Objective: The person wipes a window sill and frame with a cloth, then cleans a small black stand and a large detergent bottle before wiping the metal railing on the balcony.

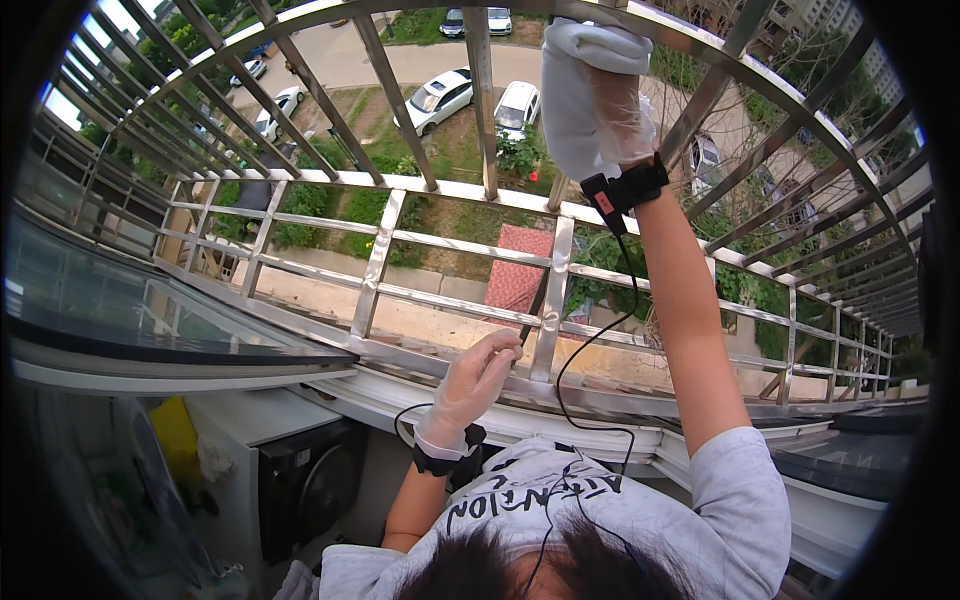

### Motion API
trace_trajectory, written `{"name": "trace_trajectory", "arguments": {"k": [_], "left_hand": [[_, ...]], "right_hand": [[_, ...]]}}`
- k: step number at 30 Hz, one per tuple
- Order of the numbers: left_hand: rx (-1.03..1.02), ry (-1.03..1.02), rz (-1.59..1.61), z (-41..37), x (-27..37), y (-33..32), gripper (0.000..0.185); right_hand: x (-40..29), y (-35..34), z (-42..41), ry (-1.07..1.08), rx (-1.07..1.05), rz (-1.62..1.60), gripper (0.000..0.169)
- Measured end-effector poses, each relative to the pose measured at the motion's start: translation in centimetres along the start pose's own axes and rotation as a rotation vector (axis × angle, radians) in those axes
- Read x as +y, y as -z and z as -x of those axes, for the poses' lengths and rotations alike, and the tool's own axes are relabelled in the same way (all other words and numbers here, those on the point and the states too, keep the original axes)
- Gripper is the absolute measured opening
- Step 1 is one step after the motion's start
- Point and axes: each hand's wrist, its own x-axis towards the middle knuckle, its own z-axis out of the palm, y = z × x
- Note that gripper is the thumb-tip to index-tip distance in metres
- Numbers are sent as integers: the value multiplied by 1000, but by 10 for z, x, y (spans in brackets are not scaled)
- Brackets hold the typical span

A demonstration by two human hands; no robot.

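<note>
My right hand [616, 112], in a thin clear disposable glove, is stretched far out and shut on a folded white cloth [566, 97]. The cloth lies up against the upper rail [510, 9] of a metal window grille and hides part of it. My left hand [472, 390], gloved too, is held low in front of my chest, near the grille's bottom rail [420, 371]. Its fingers are bent towards the thumb; whether they pinch anything is not clear. Black straps with devices circle both wrists, and a black cable [577, 352] runs from the right one.
Steel bars [386, 97] surround the space ahead, with parked cars [442, 97] and greenery far below. An open glass sash [150, 315] stands at left. Under it are a black front-loading washing machine [319, 480] and a yellow item [176, 435]. The white window frame [390, 394] crosses before me.
</note>
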Motion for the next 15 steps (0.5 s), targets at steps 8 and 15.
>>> {"name": "trace_trajectory", "arguments": {"k": [8,15], "left_hand": [[-57,-110,-145,-10,27,-9,37],[76,48,10,9,-8,13,37]], "right_hand": [[167,-9,151,-321,-125,170,47],[35,-26,12,-58,-127,-72,45]]}}
